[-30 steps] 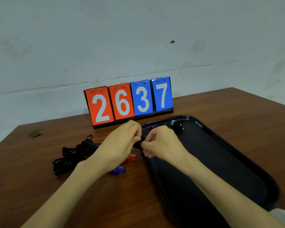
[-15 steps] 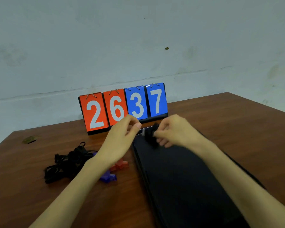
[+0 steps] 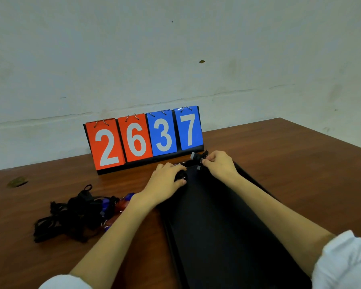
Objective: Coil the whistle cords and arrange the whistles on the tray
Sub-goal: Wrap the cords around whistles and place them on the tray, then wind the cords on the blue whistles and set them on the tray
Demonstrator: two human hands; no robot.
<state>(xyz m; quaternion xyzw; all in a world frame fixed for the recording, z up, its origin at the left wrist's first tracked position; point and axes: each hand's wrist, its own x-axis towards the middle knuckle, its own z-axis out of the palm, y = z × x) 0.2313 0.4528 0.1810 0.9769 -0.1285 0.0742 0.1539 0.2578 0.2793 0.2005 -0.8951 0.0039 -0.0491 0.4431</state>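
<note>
While the left hand (image 3: 165,183) lies curled at the far left corner of the long black plastic tray (image 3: 227,236), its fingers and thumb close round a small dark round bundle (image 3: 181,176) sitting just at the tray's rim; whether that bundle is coiled cord or a whistle body cannot be told, since it is nearly as dark as the tray, save for one pale glint by the thumb; the right hand (image 3: 219,166) is a little farther back and to the right, over the tray's far edge, its thumb and forefinger pinched on a small black whistle (image 3: 196,157) with a pale grey end that points left toward the scoreboard; a short black strand (image 3: 198,168) hangs below that pinch.

Left of the tray, on the brown wooden table (image 3: 279,155), a loose tangled heap of black cords (image 3: 71,213) lies well apart from both hands; translucent blue whistles (image 3: 105,203) and a translucent red whistle (image 3: 121,205) are caught at its right side, partly hidden by the left forearm.

Behind the hands stands a tabletop flip scoreboard (image 3: 144,138), two orange cards and two blue, reading 2637; white sleeve cuffs (image 3: 346,259) show at the bottom edge.
</note>
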